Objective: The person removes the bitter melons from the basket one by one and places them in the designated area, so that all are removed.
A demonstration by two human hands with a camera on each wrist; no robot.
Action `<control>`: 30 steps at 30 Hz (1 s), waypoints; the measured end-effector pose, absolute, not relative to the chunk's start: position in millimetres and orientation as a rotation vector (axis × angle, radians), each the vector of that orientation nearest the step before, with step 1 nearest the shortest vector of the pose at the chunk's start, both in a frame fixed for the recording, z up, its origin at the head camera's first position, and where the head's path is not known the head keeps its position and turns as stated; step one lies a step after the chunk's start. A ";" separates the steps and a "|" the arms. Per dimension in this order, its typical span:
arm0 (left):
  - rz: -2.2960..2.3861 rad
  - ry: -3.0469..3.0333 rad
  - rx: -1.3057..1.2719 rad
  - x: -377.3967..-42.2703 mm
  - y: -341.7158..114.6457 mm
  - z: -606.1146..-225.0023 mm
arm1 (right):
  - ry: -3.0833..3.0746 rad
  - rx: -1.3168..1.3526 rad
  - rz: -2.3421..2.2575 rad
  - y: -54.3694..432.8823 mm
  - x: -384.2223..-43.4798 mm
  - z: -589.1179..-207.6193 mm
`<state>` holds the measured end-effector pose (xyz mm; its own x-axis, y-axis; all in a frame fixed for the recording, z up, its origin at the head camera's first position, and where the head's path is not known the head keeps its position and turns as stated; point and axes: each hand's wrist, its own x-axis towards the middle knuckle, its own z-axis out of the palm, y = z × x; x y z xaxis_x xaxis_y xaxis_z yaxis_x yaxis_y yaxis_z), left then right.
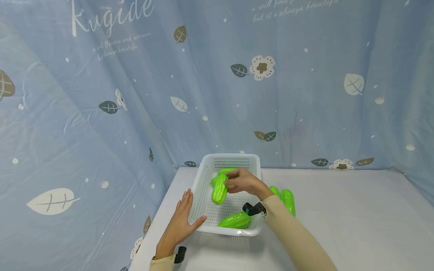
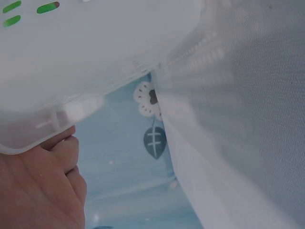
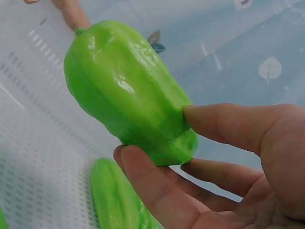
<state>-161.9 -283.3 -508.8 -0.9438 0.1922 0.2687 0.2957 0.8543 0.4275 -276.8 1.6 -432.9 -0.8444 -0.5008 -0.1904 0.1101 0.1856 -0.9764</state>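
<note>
Pinching a ridged green gourd (image 1: 220,189) by one end with the right hand (image 1: 245,181) — thumb on one side, fingertips on the other, parted only by the gourd's thickness. Showing a small nub at the free end in the right wrist view. Holding it tilted within the rim of a white perforated basket (image 1: 237,232), over the floor; cannot tell of any contact with the gourds below.

Laying the left hand (image 1: 182,223) against the basket's near left corner, fingers almost straight along the outer side, thumb spread well away and reaching over the rim — only resting there, not wrapped around anything.

Just past the right fingers, inside the basket, partly hidden: a far gourd (image 1: 228,170) and a half-covered gourd (image 1: 213,181). Lying along the near wall, toward the right corner: a near gourd (image 1: 234,221).

Outside, to the basket's right, side by side on the white table (image 1: 346,210) and partly behind the right sleeve (image 1: 295,237): two more gourds (image 1: 288,199). Hanging behind everything, printed with leaves and flowers: a blue curtain (image 1: 210,75).
</note>
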 end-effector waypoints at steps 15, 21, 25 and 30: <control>-0.717 -2.830 -0.358 -162.0 -282.7 -508.8 | 1.916 -0.355 -1.811 44.8 -280.0 -431.3; -0.725 -2.823 -0.360 -161.4 -283.0 -509.2 | 1.920 -0.334 -1.820 60.5 -280.3 -429.4; -0.709 -2.825 -0.361 -161.5 -283.3 -509.4 | 1.909 -0.362 -1.837 72.4 -279.5 -427.4; -0.711 -2.826 -0.359 -162.5 -282.4 -508.3 | 1.906 -0.389 -1.849 87.3 -279.2 -427.2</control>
<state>-162.5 -282.4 -508.3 -0.9494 0.1835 0.2549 0.2822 0.8544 0.4363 -279.2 87.3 -427.2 -0.8572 -0.4997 -0.1244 0.1094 0.0594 -0.9922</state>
